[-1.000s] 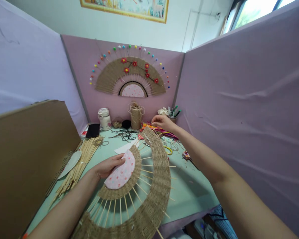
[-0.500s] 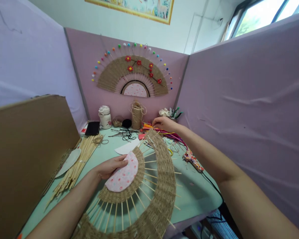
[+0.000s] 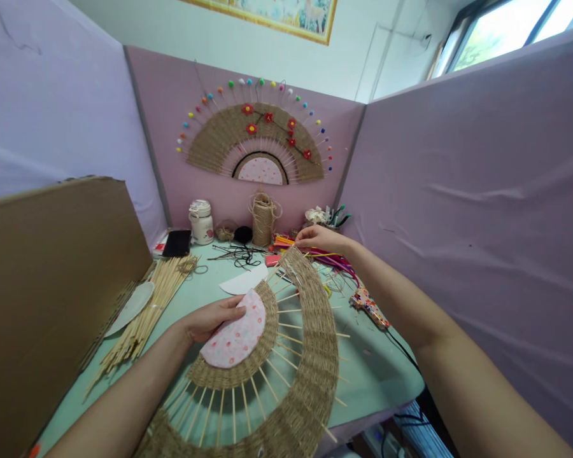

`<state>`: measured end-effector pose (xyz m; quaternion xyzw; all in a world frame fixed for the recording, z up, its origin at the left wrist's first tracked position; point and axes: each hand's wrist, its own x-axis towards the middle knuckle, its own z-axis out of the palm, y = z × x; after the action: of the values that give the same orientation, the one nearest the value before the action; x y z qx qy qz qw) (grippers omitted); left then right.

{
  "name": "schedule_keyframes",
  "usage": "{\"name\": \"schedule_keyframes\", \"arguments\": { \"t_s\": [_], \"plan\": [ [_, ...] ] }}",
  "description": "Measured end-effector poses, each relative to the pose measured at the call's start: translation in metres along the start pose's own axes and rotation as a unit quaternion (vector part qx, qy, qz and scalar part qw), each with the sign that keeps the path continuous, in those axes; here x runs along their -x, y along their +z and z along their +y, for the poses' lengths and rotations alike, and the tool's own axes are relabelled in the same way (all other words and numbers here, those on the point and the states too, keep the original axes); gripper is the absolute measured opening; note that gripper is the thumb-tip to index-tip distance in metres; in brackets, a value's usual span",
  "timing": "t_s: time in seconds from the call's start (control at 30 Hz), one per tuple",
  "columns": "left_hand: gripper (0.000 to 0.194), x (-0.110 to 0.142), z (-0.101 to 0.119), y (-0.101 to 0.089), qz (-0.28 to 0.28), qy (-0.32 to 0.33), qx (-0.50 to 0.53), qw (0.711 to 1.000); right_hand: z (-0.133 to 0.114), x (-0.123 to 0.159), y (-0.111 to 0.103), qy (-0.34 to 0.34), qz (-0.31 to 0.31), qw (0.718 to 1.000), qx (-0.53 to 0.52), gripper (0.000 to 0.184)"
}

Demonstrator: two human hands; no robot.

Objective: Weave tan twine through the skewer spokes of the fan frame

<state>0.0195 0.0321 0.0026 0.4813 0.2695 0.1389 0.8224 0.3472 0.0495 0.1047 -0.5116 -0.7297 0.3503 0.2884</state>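
Observation:
A woven twine fan point(image 3: 321, 337) on thin wooden sticks lies tilted across the table, its lower end cut off by the view's bottom edge. My left hand point(image 3: 214, 318) grips its pink dotted half-round centre point(image 3: 233, 340), thumb on top and fingers hidden underneath. At the fan's far upper end, my right hand point(image 3: 319, 238) is closed in a pinch right at the stick tips and the band's edge. What sits between those fingertips is too small to make out.
Colourful pipe cleaners point(image 3: 337, 259), a twine roll point(image 3: 263, 219) and a white jar point(image 3: 200, 222) stand or lie at the back. Bundled sticks point(image 3: 146, 318) and cardboard point(image 3: 52, 305) are left. A patterned glue gun point(image 3: 370, 308) with cord lies right. A finished fan point(image 3: 210, 143) hangs ahead.
The view has shifted slightly, bringing the glue gun into sight. My right hand has come down a little to the fan's upper end. My left hand keeps its hold on the pink centre.

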Motion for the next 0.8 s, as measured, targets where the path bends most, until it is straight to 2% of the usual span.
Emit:
{"name": "schedule_keyframes", "arguments": {
  "t_s": [0.2,0.37,0.5,0.67,0.73,0.8],
  "plan": [
    [0.056,0.000,-0.001,-0.001,0.005,0.009,0.005,1.000,0.014,0.003,0.015,0.021,0.043,0.992,-0.120,0.027],
    [0.053,0.001,-0.001,0.001,0.007,0.009,0.006,1.000,0.019,0.002,0.030,0.090,0.077,0.959,-0.259,0.024],
    [0.047,0.000,-0.001,0.001,0.008,0.000,0.006,1.000,0.022,-0.004,0.028,0.163,0.044,0.927,-0.335,0.014],
    [0.044,-0.003,-0.004,-0.002,0.008,-0.008,-0.006,1.000,0.030,-0.010,0.021,0.248,-0.067,0.872,-0.417,0.026],
    [0.045,-0.003,-0.005,-0.003,0.008,-0.007,-0.007,1.000,0.032,-0.010,0.020,0.253,-0.092,0.853,-0.447,0.029],
    [0.046,-0.003,-0.006,-0.004,0.008,-0.008,-0.006,1.000,0.032,-0.010,0.022,0.241,-0.087,0.848,-0.464,0.027]
  ]
}}
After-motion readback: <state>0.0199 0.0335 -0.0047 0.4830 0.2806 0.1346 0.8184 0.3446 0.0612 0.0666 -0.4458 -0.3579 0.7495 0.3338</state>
